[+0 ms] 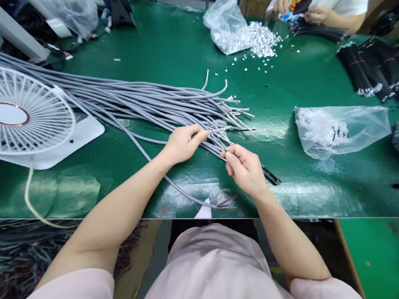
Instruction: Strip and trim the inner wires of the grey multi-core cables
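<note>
A long bundle of grey cables (148, 95) lies across the table, with pale frayed strands (240, 113) at its right ends. My left hand (186, 143) is closed, thumb against forefinger, on a grey cable over the front of the bundle. To its right my right hand (243, 168) pinches at a grey cable end; the fingertips cover the exact spot. Partly behind that hand lies a slim black tool (271, 175). One separate cable (184, 192) runs towards the table's front edge and ends in bare coloured wires (228, 202).
A white fan (26, 114) stands at left. A clear bag (342, 130) of white pieces lies at right. At the back are another bag (229, 23), spilled small white parts (264, 39) and bundles of black cables (362, 66). A co-worker's hands (316, 15) are across the table.
</note>
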`<action>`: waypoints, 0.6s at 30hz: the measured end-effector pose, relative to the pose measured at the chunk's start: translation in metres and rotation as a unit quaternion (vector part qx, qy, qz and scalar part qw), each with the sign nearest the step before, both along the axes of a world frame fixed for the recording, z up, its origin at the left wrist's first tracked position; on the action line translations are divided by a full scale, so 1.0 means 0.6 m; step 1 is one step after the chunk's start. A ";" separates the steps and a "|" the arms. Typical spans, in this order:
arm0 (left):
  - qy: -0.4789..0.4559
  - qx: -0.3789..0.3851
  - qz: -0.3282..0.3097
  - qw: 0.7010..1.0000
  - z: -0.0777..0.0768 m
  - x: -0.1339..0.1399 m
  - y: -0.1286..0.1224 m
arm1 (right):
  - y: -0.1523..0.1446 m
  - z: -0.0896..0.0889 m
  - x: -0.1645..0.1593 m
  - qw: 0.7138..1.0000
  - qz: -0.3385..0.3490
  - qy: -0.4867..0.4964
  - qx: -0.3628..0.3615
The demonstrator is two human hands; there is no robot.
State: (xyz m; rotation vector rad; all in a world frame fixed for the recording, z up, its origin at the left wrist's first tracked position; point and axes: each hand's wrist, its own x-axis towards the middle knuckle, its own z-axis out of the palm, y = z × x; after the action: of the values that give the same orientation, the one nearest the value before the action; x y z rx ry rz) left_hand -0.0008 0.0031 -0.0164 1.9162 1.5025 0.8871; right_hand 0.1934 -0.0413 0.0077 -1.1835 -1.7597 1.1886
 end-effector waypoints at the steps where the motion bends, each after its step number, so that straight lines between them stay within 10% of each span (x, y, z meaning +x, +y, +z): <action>1: -0.015 0.001 -0.001 1.000 0.003 -0.002 -0.001 | 0.008 -0.013 0.002 1.000 -0.002 -0.019 -0.008; 18: -0.041 0.003 -0.013 0.999 0.000 -0.002 -0.002 | 0.022 -0.037 -0.008 0.999 -0.015 0.014 -0.030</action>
State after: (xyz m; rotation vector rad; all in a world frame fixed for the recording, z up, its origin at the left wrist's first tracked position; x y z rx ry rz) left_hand -0.0019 0.0016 -0.0164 1.8752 1.4258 0.9476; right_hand 0.1884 -0.0281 -0.0143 -1.2186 -1.6901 1.2412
